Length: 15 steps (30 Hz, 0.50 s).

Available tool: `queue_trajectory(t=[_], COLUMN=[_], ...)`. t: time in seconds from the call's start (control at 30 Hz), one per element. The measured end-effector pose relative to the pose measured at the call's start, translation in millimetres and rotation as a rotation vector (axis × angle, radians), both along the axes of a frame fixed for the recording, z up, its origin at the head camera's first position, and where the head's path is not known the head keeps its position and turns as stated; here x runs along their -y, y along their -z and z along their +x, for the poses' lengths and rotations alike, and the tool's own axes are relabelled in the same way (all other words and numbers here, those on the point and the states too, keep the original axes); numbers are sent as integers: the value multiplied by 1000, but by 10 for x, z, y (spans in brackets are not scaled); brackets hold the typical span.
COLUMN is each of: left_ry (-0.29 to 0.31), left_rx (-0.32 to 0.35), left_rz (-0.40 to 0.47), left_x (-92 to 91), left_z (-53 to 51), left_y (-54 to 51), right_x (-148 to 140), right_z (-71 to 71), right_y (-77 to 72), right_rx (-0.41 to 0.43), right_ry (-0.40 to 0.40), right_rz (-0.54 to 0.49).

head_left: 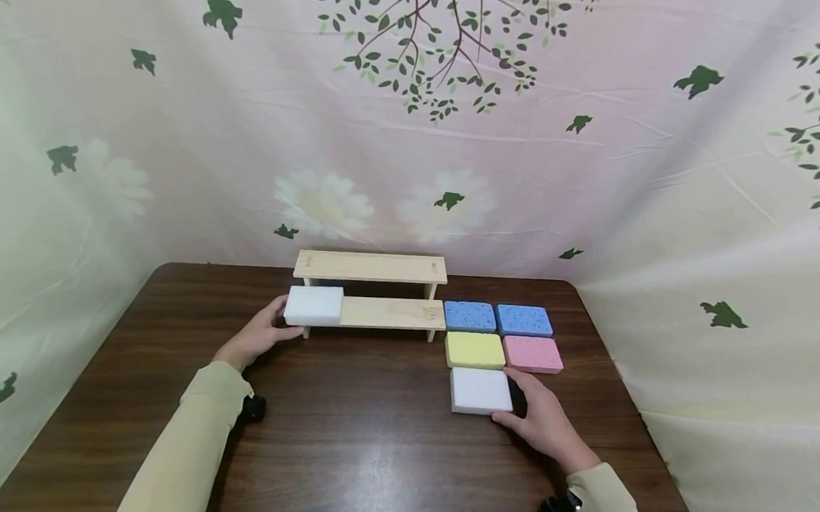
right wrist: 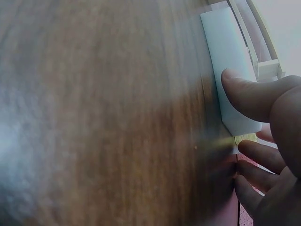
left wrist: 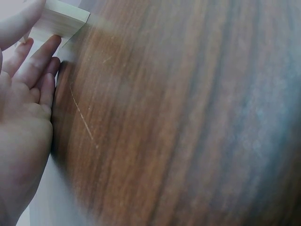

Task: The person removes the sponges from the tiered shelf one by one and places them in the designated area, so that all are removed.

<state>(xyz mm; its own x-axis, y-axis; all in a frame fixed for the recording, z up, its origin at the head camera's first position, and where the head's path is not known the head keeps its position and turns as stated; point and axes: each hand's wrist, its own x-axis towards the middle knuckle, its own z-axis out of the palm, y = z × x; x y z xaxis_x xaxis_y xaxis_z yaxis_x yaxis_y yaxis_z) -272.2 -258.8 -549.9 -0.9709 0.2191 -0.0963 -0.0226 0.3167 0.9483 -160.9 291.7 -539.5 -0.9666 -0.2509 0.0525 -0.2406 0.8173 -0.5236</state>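
A white sponge block (head_left: 314, 306) sits at the left end of the lower tier of a small two-tier wooden shelf (head_left: 392, 313). My left hand (head_left: 259, 336) holds it at its left end, thumb at the front and fingers at the side. In the left wrist view the left hand's fingers (left wrist: 40, 63) lie by the shelf's end; the sponge is not clearly seen there. My right hand (head_left: 544, 421) pinches a second white sponge block (head_left: 481, 391) by its right end. The right wrist view shows the right thumb (right wrist: 249, 96) against this block's front face.
Beyond the right block lie a yellow sponge (head_left: 475, 350), a pink sponge (head_left: 533, 354) and two blue sponges, one left (head_left: 470, 316) and one right (head_left: 524, 320). The shelf's upper tier (head_left: 370, 266) stands at the back of the dark wooden table (head_left: 356, 441), before a patterned cloth (head_left: 388, 153).
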Motion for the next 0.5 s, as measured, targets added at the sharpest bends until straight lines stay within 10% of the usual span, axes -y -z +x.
queue_trajectory(t=[0.5], left_ry=[2], left_rx=[1], left_rz=[-2], left_x=[0], left_z=[8], left_y=[-52], right_x=[20], right_z=[3], right_y=[-22], right_rx=[4], right_ry=[4], right_rz=[16])
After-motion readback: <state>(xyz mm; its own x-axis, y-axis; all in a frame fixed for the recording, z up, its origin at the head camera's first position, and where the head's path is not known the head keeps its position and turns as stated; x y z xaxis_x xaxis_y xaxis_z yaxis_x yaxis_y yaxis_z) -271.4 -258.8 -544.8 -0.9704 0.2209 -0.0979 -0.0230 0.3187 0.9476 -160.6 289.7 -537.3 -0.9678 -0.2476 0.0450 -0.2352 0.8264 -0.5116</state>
